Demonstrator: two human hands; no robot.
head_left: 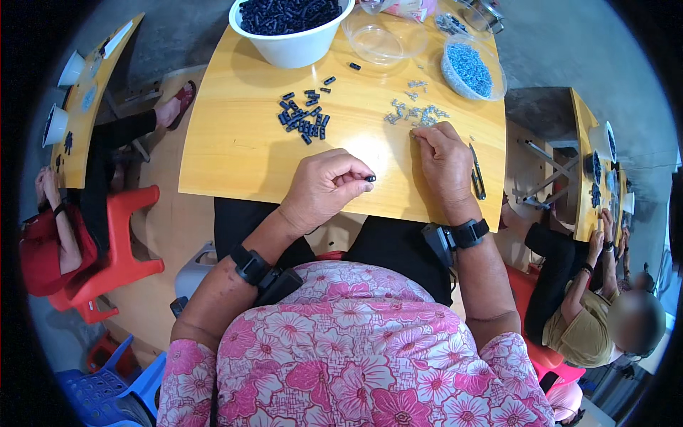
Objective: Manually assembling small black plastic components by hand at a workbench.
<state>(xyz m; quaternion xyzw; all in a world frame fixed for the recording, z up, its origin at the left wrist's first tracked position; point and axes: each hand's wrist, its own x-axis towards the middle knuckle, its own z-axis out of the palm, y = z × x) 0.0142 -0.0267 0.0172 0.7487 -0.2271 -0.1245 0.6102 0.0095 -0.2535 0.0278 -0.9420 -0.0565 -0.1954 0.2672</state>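
My left hand (329, 186) pinches a small black cylindrical plastic part (370, 178) between thumb and forefinger, just above the table's near edge. My right hand (445, 160) is closed in a pinch at the near side of a scatter of small clear and silvery pieces (427, 114). What its fingertips hold, if anything, is too small to make out. Beyond my left hand lies a loose pile of similar black parts (307, 121), with one stray part (354, 65) farther off. A dark pen-like tool (477, 174) rests to the right of my right hand.
At the back of the yellow table (235, 142) stand a white bowl (295, 48) full of black parts, a clear round tub (384, 41) and a tub of blue pieces (469, 67). People sit at tables on both sides. A red stool (128, 228) stands at left.
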